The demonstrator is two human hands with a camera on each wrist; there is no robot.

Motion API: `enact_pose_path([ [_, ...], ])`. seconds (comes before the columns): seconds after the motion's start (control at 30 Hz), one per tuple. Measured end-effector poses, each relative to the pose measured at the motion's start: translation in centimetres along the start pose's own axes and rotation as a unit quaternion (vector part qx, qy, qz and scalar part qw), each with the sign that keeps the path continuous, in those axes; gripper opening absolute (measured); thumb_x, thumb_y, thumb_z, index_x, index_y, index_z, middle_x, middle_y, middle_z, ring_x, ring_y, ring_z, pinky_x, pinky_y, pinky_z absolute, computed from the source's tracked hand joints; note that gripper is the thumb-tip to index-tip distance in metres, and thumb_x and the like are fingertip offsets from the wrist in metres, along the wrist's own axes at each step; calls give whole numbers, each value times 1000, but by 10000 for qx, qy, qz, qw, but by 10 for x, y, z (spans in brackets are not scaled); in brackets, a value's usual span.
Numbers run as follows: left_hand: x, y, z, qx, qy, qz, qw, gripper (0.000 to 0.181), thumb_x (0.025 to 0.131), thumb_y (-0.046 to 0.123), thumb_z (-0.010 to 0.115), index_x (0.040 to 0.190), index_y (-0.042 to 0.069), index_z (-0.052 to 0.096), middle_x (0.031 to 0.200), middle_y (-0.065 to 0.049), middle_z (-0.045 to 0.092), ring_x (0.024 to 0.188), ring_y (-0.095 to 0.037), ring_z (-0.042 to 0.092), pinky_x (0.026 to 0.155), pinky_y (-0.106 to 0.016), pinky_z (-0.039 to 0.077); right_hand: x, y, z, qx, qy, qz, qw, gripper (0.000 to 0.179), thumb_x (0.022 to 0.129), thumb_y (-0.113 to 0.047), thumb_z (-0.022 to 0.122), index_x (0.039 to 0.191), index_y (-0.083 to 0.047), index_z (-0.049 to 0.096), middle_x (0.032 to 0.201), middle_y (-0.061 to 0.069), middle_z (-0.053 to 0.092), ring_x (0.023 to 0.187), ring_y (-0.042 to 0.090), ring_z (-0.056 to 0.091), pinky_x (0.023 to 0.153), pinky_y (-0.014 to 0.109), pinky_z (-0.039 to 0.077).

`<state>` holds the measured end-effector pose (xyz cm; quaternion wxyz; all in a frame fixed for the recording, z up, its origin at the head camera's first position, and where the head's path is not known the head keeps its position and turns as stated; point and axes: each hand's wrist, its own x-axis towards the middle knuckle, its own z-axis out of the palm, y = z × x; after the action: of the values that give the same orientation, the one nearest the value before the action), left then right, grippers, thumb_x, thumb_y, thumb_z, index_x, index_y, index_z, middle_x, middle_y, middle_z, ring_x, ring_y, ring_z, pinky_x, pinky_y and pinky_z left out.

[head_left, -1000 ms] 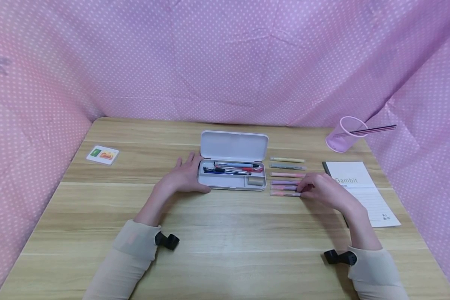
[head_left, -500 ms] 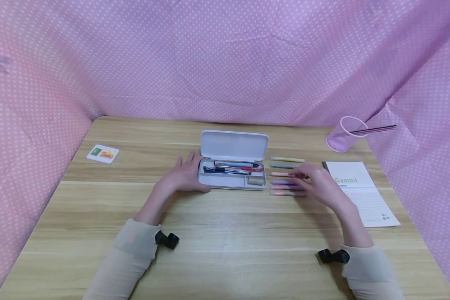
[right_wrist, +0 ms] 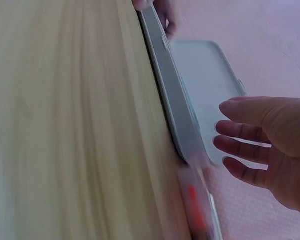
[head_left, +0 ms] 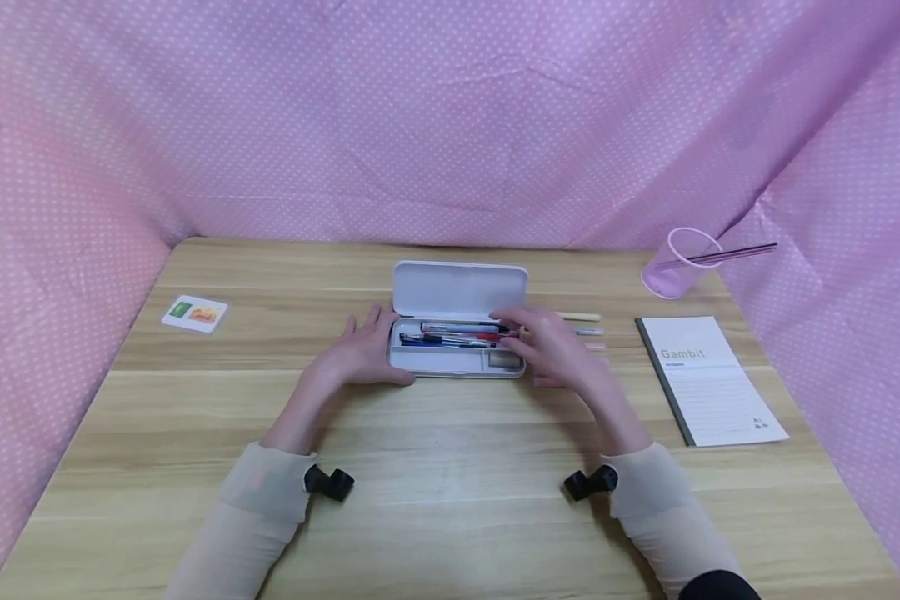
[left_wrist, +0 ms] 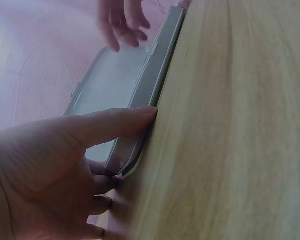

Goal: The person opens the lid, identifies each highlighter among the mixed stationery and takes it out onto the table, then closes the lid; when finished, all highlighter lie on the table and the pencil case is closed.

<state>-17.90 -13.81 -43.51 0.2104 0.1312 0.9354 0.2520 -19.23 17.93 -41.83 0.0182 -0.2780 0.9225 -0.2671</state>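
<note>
A white pencil case (head_left: 438, 361) lies with its lid raised, holding several pens (head_left: 457, 328) in the back compartment and a small grey-brown block (head_left: 503, 359) at front right. My left hand (head_left: 360, 354) holds the left end, its thumb pressing the front wall and the other fingers around the end. Over the right end hovers my right hand (head_left: 551, 346); in the right wrist view its thumb and fingers stand apart with nothing between them. Several slim pastel pens, including a yellow one (head_left: 581, 317), lie in a column right of the case, partly hidden under that hand.
To the right lies a white notebook (head_left: 712, 379). Behind it stands a pink cup (head_left: 663, 275) with thin dark sticks leaning out. A white card (head_left: 195, 313) with green and orange pictures lies far left. Pink dotted cloth (head_left: 450, 125) hangs behind the table.
My right hand has moved from the pastel pens on the right, leftward to above the pencil case. My left hand stays at the case's left end. The head view has shifted slightly.
</note>
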Motion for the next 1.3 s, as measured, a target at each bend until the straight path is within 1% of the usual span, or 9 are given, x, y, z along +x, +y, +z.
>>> enact_pose_path([
  [0.1, 0, 0, 0, 22, -14, -7, 10000, 109, 81, 46, 80, 161, 5, 19, 173, -26, 3, 162, -42, -1, 130, -63, -3, 10, -5, 8, -149, 6, -30, 9999, 37, 96, -16, 72, 132, -13, 69, 125, 11, 73, 116, 27, 68, 103, 48, 55],
  [0.23, 1, 1, 1, 20, -17, -13, 10000, 110, 80, 47, 80, 162, 6, 18, 172, -26, 2, 161, -43, -1, 130, -64, -3, 18, -9, 17, -499, 25, -109, 9987, 33, 95, -15, 73, 128, -13, 71, 122, 10, 74, 116, 28, 68, 103, 48, 55],
  [0.37, 1, 1, 2, 10, 6, 32, 10000, 111, 79, 47, 81, 161, 5, 20, 172, -26, 4, 161, -43, 1, 129, -64, -2, 23, -11, 22, -756, 84, -260, 9968, 25, 94, -14, 73, 119, -12, 74, 114, 9, 75, 109, 29, 69, 98, 48, 56],
  [0.47, 1, 1, 2, -3, 23, 56, 10000, 110, 79, 46, 81, 161, 5, 20, 172, -26, 5, 162, -43, 1, 129, -64, -3, 25, -12, 24, -848, 95, -256, 9960, 21, 94, -12, 74, 114, -12, 76, 109, 8, 74, 103, 28, 70, 94, 47, 57],
  [0.67, 0, 1, 1, -10, 33, -2, 10000, 111, 79, 46, 81, 162, 5, 18, 173, -26, 2, 162, -43, 0, 130, -63, -3, 27, -13, 24, -1086, 53, -200, 9939, 22, 92, -8, 75, 113, -12, 78, 107, 8, 73, 100, 29, 69, 91, 47, 57],
  [0.83, -1, 2, 0, 0, 12, 15, 10000, 111, 80, 46, 81, 162, 5, 18, 173, -26, 3, 162, -43, -1, 130, -63, -3, 26, -10, 25, -1124, 42, -135, 9936, 22, 92, -5, 74, 113, -10, 78, 106, 9, 72, 98, 30, 68, 89, 47, 57],
  [1.07, -1, 3, 0, 11, -57, 15, 10000, 111, 80, 45, 81, 161, 4, 18, 172, -27, 4, 162, -43, -1, 130, -63, -3, 24, -6, 27, -1080, 12, -31, 9941, 19, 94, -7, 72, 112, -10, 78, 106, 9, 71, 98, 29, 68, 89, 47, 57],
  [1.17, -1, 2, 0, 24, -42, 2, 10000, 112, 80, 46, 81, 162, 4, 16, 172, -27, 4, 162, -42, -1, 130, -63, -3, 25, -6, 27, -1092, 38, -65, 9940, 18, 94, -8, 72, 112, -9, 78, 105, 10, 71, 97, 30, 68, 88, 47, 57],
  [1.3, -1, 0, 0, 15, -17, -6, 10000, 112, 80, 46, 80, 162, 5, 15, 172, -27, 4, 162, -42, -1, 130, -63, -3, 26, -8, 26, -1107, 6, -6, 9939, 19, 94, -7, 72, 112, -9, 78, 105, 10, 71, 96, 30, 68, 88, 46, 58],
])
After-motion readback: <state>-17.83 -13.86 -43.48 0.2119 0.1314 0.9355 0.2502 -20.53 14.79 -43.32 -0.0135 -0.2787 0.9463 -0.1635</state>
